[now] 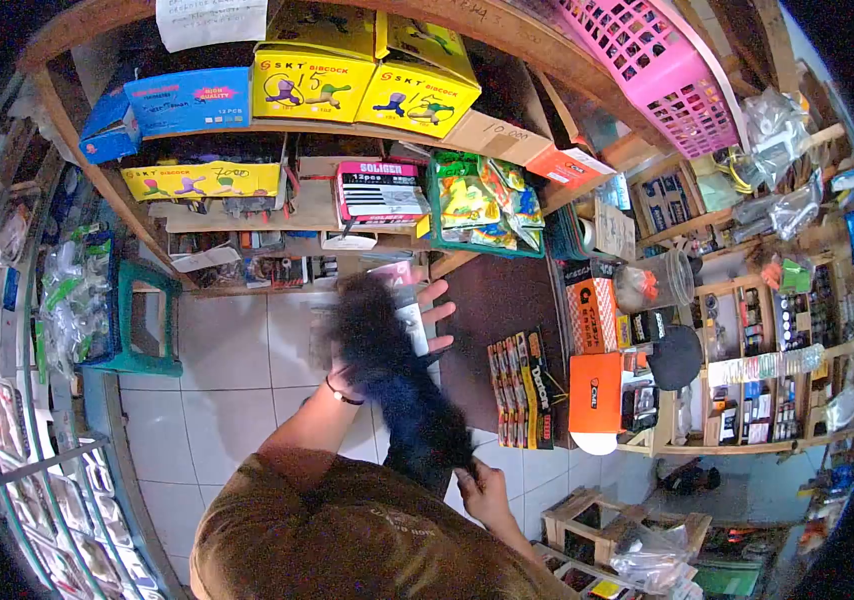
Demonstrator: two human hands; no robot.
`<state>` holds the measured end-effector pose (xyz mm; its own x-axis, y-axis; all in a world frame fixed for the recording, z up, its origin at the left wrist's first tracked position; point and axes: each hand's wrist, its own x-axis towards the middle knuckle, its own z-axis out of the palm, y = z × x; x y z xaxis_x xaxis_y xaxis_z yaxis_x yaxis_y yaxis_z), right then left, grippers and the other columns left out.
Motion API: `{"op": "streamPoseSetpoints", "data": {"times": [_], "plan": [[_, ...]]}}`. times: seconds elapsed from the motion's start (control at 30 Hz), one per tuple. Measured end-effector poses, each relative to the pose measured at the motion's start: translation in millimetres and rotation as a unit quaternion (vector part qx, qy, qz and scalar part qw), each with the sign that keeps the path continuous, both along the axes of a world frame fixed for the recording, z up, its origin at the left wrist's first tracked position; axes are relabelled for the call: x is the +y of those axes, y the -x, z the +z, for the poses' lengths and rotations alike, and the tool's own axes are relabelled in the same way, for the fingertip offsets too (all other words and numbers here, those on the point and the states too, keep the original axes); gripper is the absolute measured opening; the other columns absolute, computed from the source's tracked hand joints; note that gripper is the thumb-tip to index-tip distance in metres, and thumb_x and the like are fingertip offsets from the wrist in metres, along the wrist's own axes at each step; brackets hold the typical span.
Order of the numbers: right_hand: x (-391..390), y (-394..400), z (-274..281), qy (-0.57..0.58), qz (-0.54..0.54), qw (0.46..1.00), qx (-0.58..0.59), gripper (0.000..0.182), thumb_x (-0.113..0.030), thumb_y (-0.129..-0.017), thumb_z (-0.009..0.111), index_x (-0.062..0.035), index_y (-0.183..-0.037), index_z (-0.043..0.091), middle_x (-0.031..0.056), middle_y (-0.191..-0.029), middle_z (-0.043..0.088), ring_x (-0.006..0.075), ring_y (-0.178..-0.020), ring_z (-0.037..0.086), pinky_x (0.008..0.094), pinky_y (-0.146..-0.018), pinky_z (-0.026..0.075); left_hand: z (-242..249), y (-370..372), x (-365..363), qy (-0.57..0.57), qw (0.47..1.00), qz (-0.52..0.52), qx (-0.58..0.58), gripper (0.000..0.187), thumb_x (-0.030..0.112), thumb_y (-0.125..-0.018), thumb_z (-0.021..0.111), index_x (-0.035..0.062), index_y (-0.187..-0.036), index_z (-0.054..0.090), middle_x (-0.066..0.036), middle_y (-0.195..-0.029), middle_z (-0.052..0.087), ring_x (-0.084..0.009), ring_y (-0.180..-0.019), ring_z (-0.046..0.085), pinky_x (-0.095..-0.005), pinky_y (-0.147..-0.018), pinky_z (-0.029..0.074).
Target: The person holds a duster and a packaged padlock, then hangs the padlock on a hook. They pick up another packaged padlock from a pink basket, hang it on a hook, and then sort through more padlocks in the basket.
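Observation:
My left hand [434,316] holds a pink and white pack [405,305] against its palm, fingertips showing past the pack's right side. A dark, fluffy duster-like thing [412,400] hides part of that hand and pack; its upper end is smeared by motion. My right hand [488,493], lower and further right, is closed round the lower end of this dark thing. A bracelet [344,393] circles my left wrist.
Shelves ahead carry yellow bibcock boxes [312,88], a blue box [190,101] and a green basket [435,215]. A green stool [134,360] stands left. Right are an orange box [597,393], upright packs [522,390] and a wooden crate [602,535].

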<state>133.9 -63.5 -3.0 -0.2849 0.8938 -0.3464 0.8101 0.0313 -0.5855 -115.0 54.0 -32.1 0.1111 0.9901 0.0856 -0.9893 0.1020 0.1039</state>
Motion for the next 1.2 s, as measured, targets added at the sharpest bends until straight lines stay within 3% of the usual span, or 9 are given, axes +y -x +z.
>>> {"op": "streamPoseSetpoints", "data": {"times": [0.1,0.23,0.3,0.43,0.57,0.7,0.87,0.97,1.2], "plan": [[-1.2,3.5,1.4,0.080,-0.126,0.988,0.025,0.020,-0.011,-0.079,0.055,0.0037,-0.092,0.054,0.0220,-0.066,0.058,0.0384,-0.060,0.057,0.0418,-0.054,0.044,8.0,1.3,-5.5,-0.150,0.949,-0.001,-0.277,0.078,0.063,-0.082,0.032,0.0019,-0.131,0.030,-0.017,-0.130,0.040,-0.0347,-0.118,0.040,-0.0448,-0.100,0.032],[-3.1,-9.4,-5.2,-0.051,0.076,0.996,0.019,0.023,-0.019,-0.084,0.054,0.0037,-0.088,0.056,0.0188,-0.064,0.059,0.0299,-0.056,0.058,0.0359,-0.054,0.045,8.9,4.6,-6.8,-0.040,0.996,-0.002,-0.080,0.068,0.058,-0.086,0.031,0.0079,-0.132,0.029,-0.017,-0.135,0.033,-0.0357,-0.120,0.037,-0.0517,-0.097,0.032],[0.2,-0.1,-2.3,0.098,-0.128,0.987,0.012,0.023,-0.010,-0.077,0.055,0.0048,-0.095,0.055,0.0222,-0.073,0.060,0.0366,-0.065,0.060,0.0403,-0.061,0.048,-2.4,7.2,-8.9,0.072,0.994,0.045,-0.066,0.074,0.063,-0.082,0.033,0.0094,-0.133,0.028,-0.016,-0.137,0.031,-0.0365,-0.120,0.036,-0.0531,-0.097,0.030],[0.9,0.8,2.1,-0.142,0.114,0.982,0.059,0.026,-0.019,-0.088,0.053,-0.0027,-0.068,0.052,0.0012,-0.046,0.044,0.0100,-0.040,0.038,0.0279,-0.039,0.029,-1.6,10.1,4.2,-0.162,0.979,-0.042,-0.117,0.075,0.065,-0.080,0.036,0.0090,-0.131,0.033,-0.013,-0.128,0.043,-0.0267,-0.117,0.043,-0.0443,-0.096,0.036],[-5.8,3.8,-8.9,0.048,-0.153,0.981,0.111,0.016,-0.013,-0.081,0.057,-0.0002,-0.073,0.052,0.0121,-0.047,0.041,0.0182,-0.039,0.037,0.0326,-0.041,0.034,-13.3,8.0,-6.8,-0.098,0.968,0.010,-0.231,0.069,0.061,-0.082,0.037,0.0082,-0.127,0.039,-0.011,-0.123,0.048,-0.0248,-0.113,0.047,-0.0422,-0.093,0.038],[-3.9,-1.3,3.0,-0.088,0.122,0.988,0.038,0.025,-0.018,-0.087,0.055,-0.0024,-0.067,0.051,0.0006,-0.047,0.043,0.0104,-0.042,0.036,0.0281,-0.040,0.030,-7.6,7.0,-1.0,-0.102,0.989,-0.017,-0.104,0.078,0.067,-0.079,0.034,0.0067,-0.129,0.036,-0.015,-0.127,0.044,-0.0293,-0.114,0.045,-0.0482,-0.092,0.037],[-8.8,0.9,-11.4,0.078,-0.157,0.972,0.156,0.015,-0.015,-0.085,0.056,-0.0021,-0.076,0.055,0.0058,-0.047,0.042,0.0115,-0.041,0.036,0.0277,-0.041,0.032,3.5,13.3,-8.8,-0.116,0.960,-0.007,-0.255,0.077,0.065,-0.081,0.034,0.0066,-0.130,0.033,-0.016,-0.131,0.039,-0.0308,-0.116,0.043,-0.0487,-0.096,0.035],[-2.7,4.5,2.9,-0.026,0.066,0.996,0.055,0.024,-0.017,-0.088,0.054,-0.0032,-0.068,0.052,-0.0012,-0.047,0.042,0.0086,-0.040,0.034,0.0263,-0.039,0.027,-5.9,8.0,-3.4,-0.056,0.997,0.001,-0.059,0.071,0.061,-0.083,0.034,0.0074,-0.130,0.035,-0.014,-0.128,0.043,-0.0267,-0.114,0.046,-0.0432,-0.096,0.037],[-8.9,-1.6,-9.2,-0.033,0.019,0.998,0.045,0.031,-0.023,-0.089,0.053,-0.0038,-0.064,0.049,-0.0024,-0.046,0.041,0.0074,-0.041,0.033,0.0260,-0.039,0.025,-12.5,5.0,1.7,-0.086,0.972,-0.012,-0.217,0.078,0.067,-0.078,0.037,0.0076,-0.129,0.036,-0.016,-0.126,0.044,-0.0302,-0.110,0.048,-0.0495,-0.091,0.038]]}}
